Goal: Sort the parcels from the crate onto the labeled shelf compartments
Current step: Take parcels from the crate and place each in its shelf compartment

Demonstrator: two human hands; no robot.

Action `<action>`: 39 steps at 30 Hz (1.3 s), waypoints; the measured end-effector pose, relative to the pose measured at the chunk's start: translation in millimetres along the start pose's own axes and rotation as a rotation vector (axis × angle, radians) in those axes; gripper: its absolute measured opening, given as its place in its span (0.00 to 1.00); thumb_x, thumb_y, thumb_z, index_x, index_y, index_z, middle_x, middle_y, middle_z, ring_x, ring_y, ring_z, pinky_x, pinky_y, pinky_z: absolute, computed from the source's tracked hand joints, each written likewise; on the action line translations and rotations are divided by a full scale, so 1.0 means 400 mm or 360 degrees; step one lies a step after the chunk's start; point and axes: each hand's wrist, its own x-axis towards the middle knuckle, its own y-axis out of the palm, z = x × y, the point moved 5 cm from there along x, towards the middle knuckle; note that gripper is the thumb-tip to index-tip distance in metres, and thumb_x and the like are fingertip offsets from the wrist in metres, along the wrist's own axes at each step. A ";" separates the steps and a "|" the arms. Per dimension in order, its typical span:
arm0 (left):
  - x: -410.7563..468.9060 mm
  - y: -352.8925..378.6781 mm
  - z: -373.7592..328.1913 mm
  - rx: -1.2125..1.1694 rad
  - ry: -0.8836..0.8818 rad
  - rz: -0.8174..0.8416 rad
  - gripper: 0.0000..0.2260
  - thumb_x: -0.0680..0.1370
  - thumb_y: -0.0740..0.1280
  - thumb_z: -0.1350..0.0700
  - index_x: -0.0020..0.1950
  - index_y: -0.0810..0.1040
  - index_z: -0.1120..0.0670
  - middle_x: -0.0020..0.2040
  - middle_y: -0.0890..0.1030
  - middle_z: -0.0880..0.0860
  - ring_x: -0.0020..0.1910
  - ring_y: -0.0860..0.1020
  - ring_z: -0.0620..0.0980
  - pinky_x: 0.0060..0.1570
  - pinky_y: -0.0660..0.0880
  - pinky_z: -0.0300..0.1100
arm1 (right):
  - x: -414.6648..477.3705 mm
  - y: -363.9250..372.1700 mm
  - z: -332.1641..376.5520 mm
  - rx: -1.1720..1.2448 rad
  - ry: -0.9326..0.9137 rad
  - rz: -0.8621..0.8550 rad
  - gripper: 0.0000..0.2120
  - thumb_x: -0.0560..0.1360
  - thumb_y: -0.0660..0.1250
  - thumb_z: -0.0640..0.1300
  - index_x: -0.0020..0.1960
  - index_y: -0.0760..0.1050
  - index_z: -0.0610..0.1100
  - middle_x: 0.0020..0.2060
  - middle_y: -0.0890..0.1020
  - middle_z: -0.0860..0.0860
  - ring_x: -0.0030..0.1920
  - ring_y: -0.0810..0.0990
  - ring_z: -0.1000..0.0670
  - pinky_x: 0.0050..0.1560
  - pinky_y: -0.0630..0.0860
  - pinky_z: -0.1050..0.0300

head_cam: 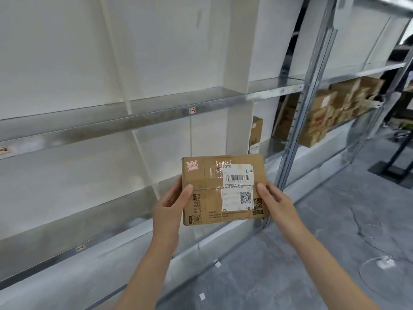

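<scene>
A flat brown cardboard parcel (pixel 207 193) with a white barcode label and a small red stamp faces me at mid-frame. My left hand (pixel 171 203) grips its left edge, thumb on the front. Its right edge is held by my right hand (pixel 276 200), thumb lying over the label's edge. The parcel hangs in front of a metal shelf unit (pixel 134 115) whose rail carries a small label "B" (pixel 192 111). Another small tag (pixel 80 247) sits on the lower rail. No crate is in view.
White dividers split the shelf bays. A single carton (pixel 256 133) stands in the bay behind the parcel. Several stacked cartons (pixel 330 113) fill the shelf at right. Grey floor with cables (pixel 371 249) and a black stand base (pixel 393 168) lies to the right.
</scene>
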 end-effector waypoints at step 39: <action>0.660 0.334 0.254 0.0205 -0.0120 -0.0452 0.21 0.78 0.69 0.55 0.71 0.74 0.44 0.60 0.83 0.44 0.58 0.81 0.42 0.49 0.79 0.33 | 0.972 0.030 -0.157 -0.0320 -0.0097 0.0868 0.11 0.82 0.61 0.43 0.60 0.73 0.58 0.46 0.83 0.70 0.49 0.79 0.70 0.47 0.72 0.75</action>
